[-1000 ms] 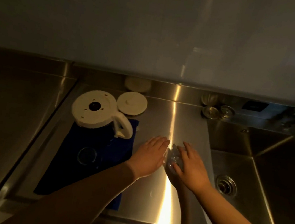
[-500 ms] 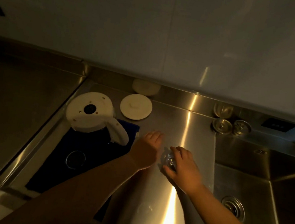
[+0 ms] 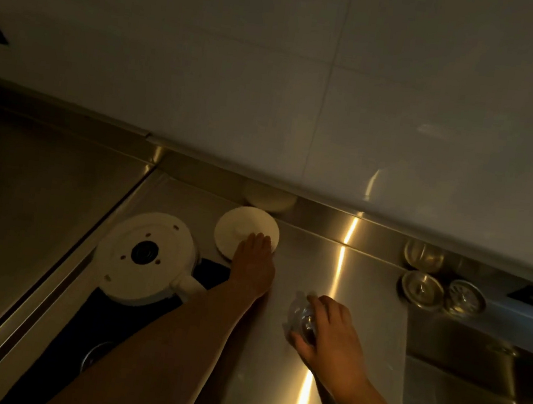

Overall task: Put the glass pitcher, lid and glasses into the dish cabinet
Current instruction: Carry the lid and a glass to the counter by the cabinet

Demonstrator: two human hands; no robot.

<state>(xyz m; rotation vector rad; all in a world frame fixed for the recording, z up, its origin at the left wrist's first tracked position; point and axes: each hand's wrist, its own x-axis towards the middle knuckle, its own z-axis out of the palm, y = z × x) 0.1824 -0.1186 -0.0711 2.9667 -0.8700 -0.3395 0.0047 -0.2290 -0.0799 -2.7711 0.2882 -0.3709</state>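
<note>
Probably a kitchen, steel counter (image 3: 366, 281), sink (image 3: 471, 378)

The room was dim, lit warmly from above. A stainless steel counter (image 3: 366, 281) carried bright streaks of reflected light. Behind the counter rose a pale tiled wall (image 3: 274, 68). To the right of the counter a steel sink basin (image 3: 469, 394) dropped away, and two round metal strainers (image 3: 422, 288) sat at the counter's back right corner.

Bare counter (image 3: 366, 281) between lid (image 3: 238, 228) and strainers (image 3: 422, 289); pitcher (image 3: 144, 257) crowds left.
</note>
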